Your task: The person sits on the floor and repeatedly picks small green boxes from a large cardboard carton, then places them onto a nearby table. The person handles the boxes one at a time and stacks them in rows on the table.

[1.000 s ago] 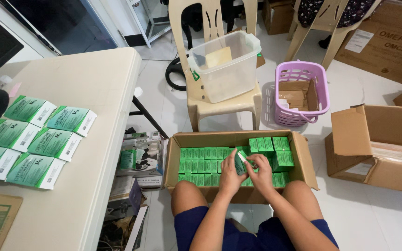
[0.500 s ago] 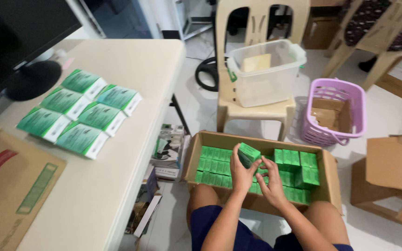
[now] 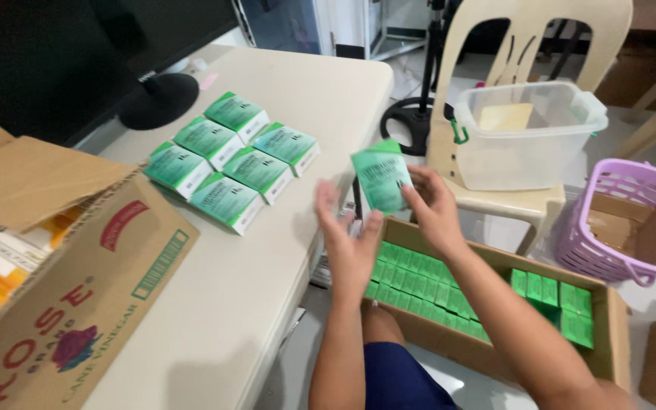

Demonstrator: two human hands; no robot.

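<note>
Hands rose from carton | right hand pinched green box | left hand open, off table edge

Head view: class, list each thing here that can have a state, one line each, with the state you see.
Left hand: open, palm up, empty.
Right hand: gripping the green box, raised above the table edge.
Cardboard carton on the lap: open, partly filled with green packs.
Six green boxes on the table: closed, lying flat in two rows.
Clear plastic tub: lidless, on the chair.
Purple basket: upright, holding cardboard.
Monitor: screen dark.
</note>
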